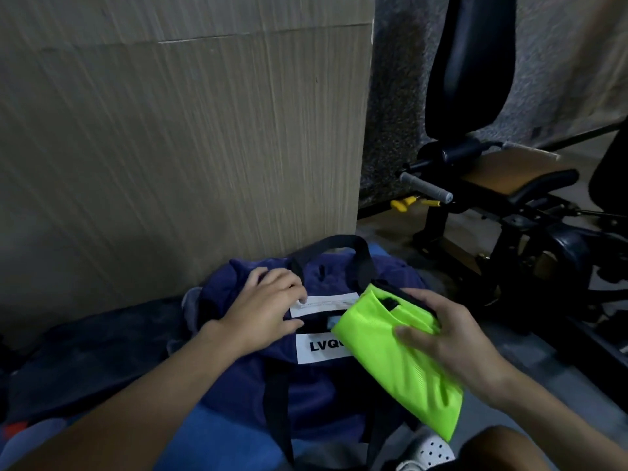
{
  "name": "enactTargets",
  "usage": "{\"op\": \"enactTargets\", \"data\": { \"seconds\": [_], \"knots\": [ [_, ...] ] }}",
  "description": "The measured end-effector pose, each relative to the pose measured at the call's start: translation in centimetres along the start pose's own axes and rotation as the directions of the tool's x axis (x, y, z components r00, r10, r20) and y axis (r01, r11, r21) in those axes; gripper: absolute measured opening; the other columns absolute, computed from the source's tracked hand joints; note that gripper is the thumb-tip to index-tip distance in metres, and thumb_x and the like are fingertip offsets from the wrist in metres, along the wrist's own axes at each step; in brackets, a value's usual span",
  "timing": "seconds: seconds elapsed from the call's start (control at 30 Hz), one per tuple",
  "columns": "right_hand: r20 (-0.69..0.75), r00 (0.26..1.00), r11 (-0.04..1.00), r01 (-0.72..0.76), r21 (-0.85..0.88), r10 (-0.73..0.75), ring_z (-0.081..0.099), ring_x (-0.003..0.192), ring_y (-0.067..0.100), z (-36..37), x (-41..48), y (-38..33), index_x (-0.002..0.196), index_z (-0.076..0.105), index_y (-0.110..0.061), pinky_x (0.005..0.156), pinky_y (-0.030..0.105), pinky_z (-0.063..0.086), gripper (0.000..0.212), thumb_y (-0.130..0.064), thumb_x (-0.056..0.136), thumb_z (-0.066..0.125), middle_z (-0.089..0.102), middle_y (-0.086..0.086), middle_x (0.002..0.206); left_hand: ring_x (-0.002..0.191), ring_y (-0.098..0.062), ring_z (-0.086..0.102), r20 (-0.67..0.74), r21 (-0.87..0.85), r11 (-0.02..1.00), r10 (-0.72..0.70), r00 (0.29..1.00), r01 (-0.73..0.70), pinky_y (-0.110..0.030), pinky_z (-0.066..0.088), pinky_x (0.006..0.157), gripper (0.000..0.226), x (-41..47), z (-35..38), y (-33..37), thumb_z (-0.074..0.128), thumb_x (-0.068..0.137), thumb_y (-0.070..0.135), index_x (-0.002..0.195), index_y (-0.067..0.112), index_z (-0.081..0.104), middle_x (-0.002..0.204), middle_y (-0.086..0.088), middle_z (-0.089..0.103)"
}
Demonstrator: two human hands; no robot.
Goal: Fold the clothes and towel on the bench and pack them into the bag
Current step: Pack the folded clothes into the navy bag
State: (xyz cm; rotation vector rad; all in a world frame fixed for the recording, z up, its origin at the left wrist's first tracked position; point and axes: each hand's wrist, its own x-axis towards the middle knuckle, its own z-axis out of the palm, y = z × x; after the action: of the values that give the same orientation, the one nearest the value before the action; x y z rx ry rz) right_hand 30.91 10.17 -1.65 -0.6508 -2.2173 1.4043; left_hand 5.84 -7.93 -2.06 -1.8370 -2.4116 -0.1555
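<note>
A navy blue bag (316,379) with black straps and a white label reading "LVQ" lies on the blue bench in front of me. My left hand (268,307) rests on the bag's top edge, its fingers curled at the opening beside a white tag. My right hand (448,331) grips a folded neon green garment (401,365) with black trim, held just above the bag's right side. A dark towel or garment (102,351) lies crumpled on the bench to the left of the bag.
A tall cardboard box (187,130) stands right behind the bag. A black exercise machine (503,185) with a grey handle and padded seat fills the right side. My white perforated shoe (428,450) shows at the bottom.
</note>
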Motion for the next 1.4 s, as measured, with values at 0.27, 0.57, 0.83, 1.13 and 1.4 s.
{"op": "enactTargets", "data": {
  "seconds": [0.27,0.57,0.83,1.13,1.4],
  "knots": [
    [0.016,1.000,1.000,-0.004,0.031,0.003,0.067,0.090,-0.002,1.4,0.7,0.5,0.119,0.061,-0.031,0.075,0.010,0.048,0.052,-0.005,0.078,0.080,0.072,-0.018,0.100,0.101,-0.010,0.055,-0.224,-0.041,0.998,0.043,0.974,-0.053,-0.031,0.027,0.095,0.015,1.1,-0.4,-1.7,0.044,0.086,0.017,0.085,0.029,0.051,0.091,0.017,0.060],
    [-0.002,1.000,0.993,-0.029,0.118,0.029,0.067,0.090,-0.001,4.4,1.5,0.0,0.124,0.059,-0.029,0.074,0.010,0.048,0.053,-0.006,0.080,0.078,0.071,-0.011,0.107,0.149,-0.003,0.011,-0.036,-0.173,0.975,-0.148,0.988,0.140,-0.053,0.006,0.119,0.065,1.0,-3.7,-3.0,0.040,0.082,0.039,0.146,0.031,0.045,0.156,0.020,0.029],
    [-0.119,0.982,0.939,-0.101,0.327,0.147,0.069,0.096,0.014,10.1,6.0,-1.6,0.128,0.058,-0.019,0.091,0.036,0.056,0.050,-0.003,0.083,0.074,0.071,-0.002,0.109,0.152,-0.007,0.005,-0.094,-0.225,0.970,-0.121,0.988,0.097,-0.060,0.018,0.117,0.080,2.0,-6.8,-4.1,0.038,0.076,0.058,0.150,0.028,0.039,0.157,0.024,0.022],
    [-0.284,0.884,0.845,-0.196,0.498,0.372,0.065,0.101,0.027,16.8,12.8,-2.2,0.132,0.054,-0.010,0.097,0.042,0.051,0.048,-0.009,0.086,0.069,0.068,0.010,0.111,0.152,-0.009,0.005,-0.144,-0.252,0.965,-0.109,0.984,0.070,-0.059,0.022,0.117,0.074,2.2,-6.3,-4.9,0.042,0.082,0.050,0.152,0.027,0.035,0.159,0.020,0.021],
    [-0.221,0.904,0.854,-0.231,0.465,0.365,0.065,0.100,0.026,21.4,14.8,-2.2,0.129,0.054,-0.014,0.093,0.037,0.052,0.043,-0.003,0.087,0.062,0.068,0.006,0.107,0.151,-0.007,-0.009,-0.101,-0.152,0.983,-0.119,0.988,0.103,-0.063,0.021,0.115,0.084,0.9,-4.8,-6.4,0.063,0.089,0.040,0.156,0.035,0.014,0.158,0.031,-0.005]
  ]
}}
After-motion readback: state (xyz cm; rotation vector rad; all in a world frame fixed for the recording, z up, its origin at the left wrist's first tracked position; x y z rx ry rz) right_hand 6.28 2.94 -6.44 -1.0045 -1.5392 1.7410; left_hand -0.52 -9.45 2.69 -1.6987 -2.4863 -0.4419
